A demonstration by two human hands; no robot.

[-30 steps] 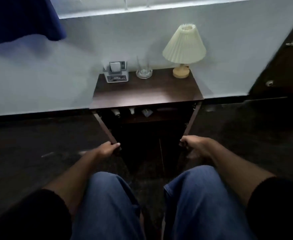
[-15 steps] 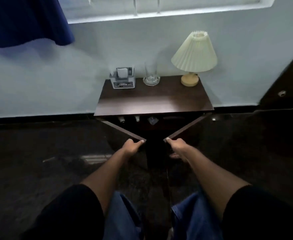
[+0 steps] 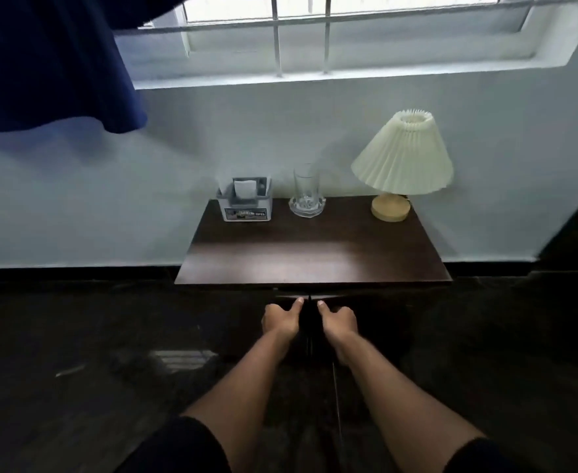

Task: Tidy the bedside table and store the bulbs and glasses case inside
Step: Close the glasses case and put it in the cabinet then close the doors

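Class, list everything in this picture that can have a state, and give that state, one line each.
left door, almost shut
right door, almost shut, meeting the left door at the centre
left hand, fingers curled, thumb on left door
right hand, fingers curled, thumb on right door
lamp, upright, looks unlit
glass, upright, looks empty
curtain, drawn aside

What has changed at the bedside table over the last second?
The left dark wooden door and right dark wooden door swung from wide open to almost shut, edges nearly meeting below the dark brown table top. The left hand and right hand kept gripping the door edges, moving inward together. The cream pleated lamp, clear drinking glass and grey-white box stayed put.
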